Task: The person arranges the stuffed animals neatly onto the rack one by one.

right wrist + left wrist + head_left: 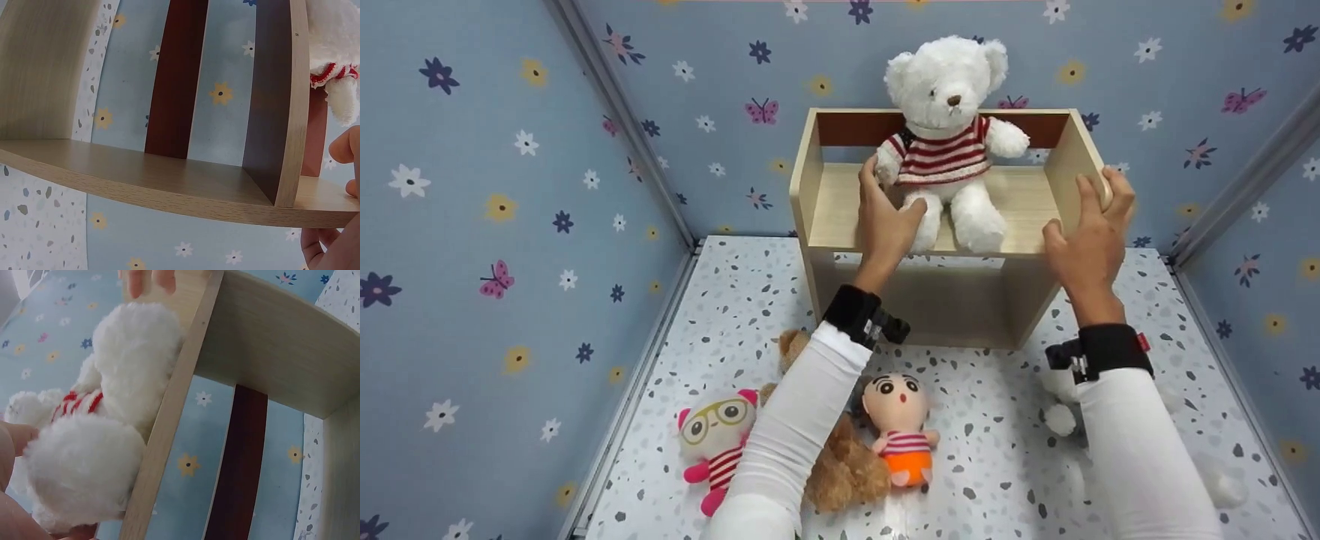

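A white teddy bear [946,154] in a red-and-white striped sweater sits on the upper board of a small wooden shelf unit [834,199], its legs at the front edge. My left hand [887,223] holds the bear by its side, the thumb against one leg and the fingers by its arm. The left wrist view shows the furry legs [84,464] close up, with the thumb touching them. On the right, my right hand [1091,244] grips the unit's side panel [140,194], with fingers on both faces of it. The lower compartment has a dark red back slat [175,79].
On the speckled floor [982,420] lie a doll with orange shorts [911,465], a pink-eared panda toy [718,427] and brown plush [844,469] partly behind my left sleeve. White plush [1060,420] lies beside my right arm. Flowered walls [472,247] enclose the space.
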{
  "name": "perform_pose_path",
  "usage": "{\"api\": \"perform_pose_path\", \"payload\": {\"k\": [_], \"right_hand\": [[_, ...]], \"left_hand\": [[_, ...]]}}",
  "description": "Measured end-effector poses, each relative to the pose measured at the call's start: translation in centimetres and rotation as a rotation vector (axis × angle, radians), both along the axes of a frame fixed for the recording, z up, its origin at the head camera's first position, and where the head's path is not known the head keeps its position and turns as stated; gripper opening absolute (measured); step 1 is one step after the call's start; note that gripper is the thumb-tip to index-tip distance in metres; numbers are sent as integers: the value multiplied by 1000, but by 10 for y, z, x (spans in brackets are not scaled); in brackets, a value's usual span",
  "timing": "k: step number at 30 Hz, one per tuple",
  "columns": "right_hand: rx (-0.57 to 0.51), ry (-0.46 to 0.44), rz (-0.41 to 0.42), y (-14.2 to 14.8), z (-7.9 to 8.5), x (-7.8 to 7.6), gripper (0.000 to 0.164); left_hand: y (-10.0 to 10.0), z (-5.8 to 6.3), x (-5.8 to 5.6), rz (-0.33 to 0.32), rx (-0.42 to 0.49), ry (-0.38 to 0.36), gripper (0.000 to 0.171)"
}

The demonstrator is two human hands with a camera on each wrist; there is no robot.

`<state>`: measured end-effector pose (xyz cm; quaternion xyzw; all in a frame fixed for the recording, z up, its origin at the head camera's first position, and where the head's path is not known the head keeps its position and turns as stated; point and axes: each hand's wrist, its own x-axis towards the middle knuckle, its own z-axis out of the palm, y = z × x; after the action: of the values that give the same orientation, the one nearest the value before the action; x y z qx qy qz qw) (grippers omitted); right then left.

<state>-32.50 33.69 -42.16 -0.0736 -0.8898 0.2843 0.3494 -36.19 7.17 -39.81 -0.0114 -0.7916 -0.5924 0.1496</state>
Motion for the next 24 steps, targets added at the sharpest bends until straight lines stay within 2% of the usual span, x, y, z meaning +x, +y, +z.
{"api": "perform_pose_path", "payload": {"k": [3, 7, 12, 18, 20, 24], "right_hand": [[-1, 1, 2, -1, 0, 0, 63], [-6, 8, 9, 0, 0, -1, 64], [-17, -4, 10, 0, 1, 1, 65], [-6, 5, 18, -1, 3, 1, 63], [1, 9, 24, -1, 2, 1, 62], [-6, -1, 19, 0, 2, 1, 63]], "left_hand": [[-2, -5, 14, 7, -9, 35, 92], [-6, -14, 32, -17, 31, 98, 89], [-16, -33, 57, -29, 71, 120, 82], [-32, -70, 93, -31, 66, 141, 69], [-38, -86, 105, -54, 69, 144, 61], [-51, -115, 129, -149, 79, 108, 38]]}}
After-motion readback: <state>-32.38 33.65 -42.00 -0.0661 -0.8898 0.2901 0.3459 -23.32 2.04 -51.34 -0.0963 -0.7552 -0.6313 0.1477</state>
